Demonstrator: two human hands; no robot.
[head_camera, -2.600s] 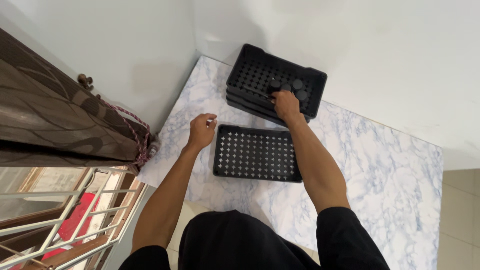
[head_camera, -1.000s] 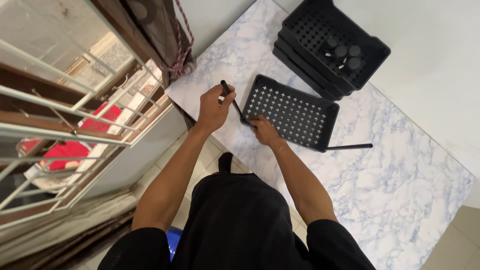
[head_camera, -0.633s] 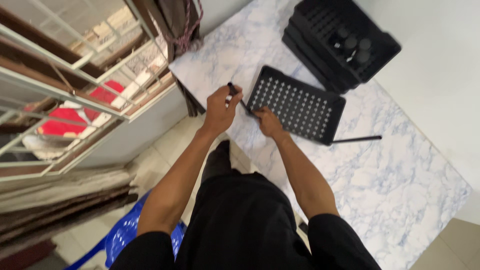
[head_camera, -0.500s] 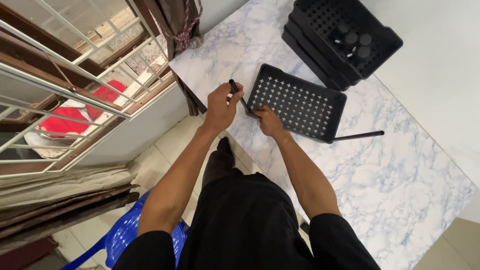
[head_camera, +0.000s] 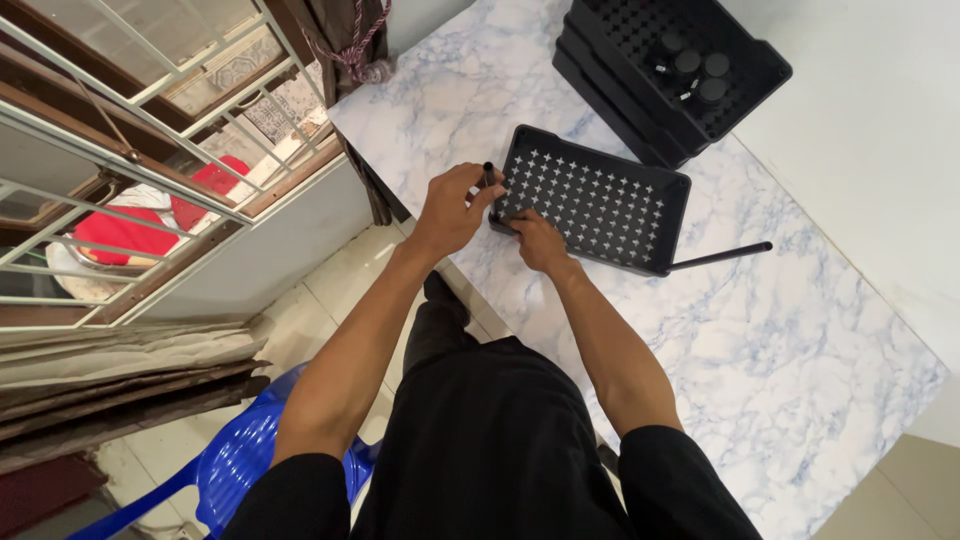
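Black perforated tray (head_camera: 600, 205) lies flat near the marble worktop's (head_camera: 800, 340) left edge. Left hand (head_camera: 450, 208) pinches a short black stick (head_camera: 489, 176) upright at the tray's near-left corner; right hand (head_camera: 538, 240) presses fingertips on its near rim, holding nothing. Another black rod (head_camera: 720, 257) lies just right, stacked trays (head_camera: 670, 70) beyond.

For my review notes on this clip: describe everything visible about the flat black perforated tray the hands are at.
The flat black tray looks like moulded plastic: shallow, rectangular, with a raised rim and a grid of small star-shaped holes, all empty. It lies flat and skewed on the marble-patterned table, beside a stack of deeper black trays. The right hand rests on its near edge; the left hand holds a thin black rod at its corner.
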